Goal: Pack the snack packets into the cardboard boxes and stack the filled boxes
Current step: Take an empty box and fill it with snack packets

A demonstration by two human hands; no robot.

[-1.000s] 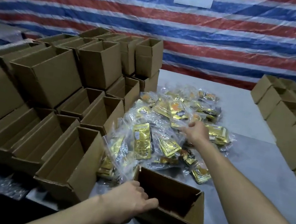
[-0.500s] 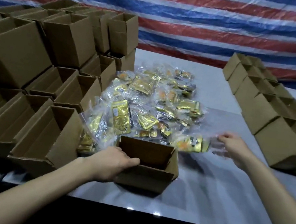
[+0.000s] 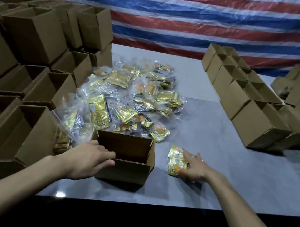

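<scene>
Left hand [image 3: 89, 160] gripping cardboard box [image 3: 126, 172], grey table [image 3: 217, 152], striped tarp [image 3: 178, 20]

A makeshift packing area was indicated: striped tarp [image 3: 180, 11] hung as backdrop, open cardboard boxes [image 3: 34, 37] stacked L & R, snack packets [image 3: 134, 95] heaped on table [image 3: 218, 143].

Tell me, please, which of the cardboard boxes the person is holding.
The lone open box in front of the packet pile; the left hand grips its near corner. All others sit untouched at the sides.

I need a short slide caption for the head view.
Left hand holds an open cardboard box; right hand rests on a snack packet beside it.
</scene>
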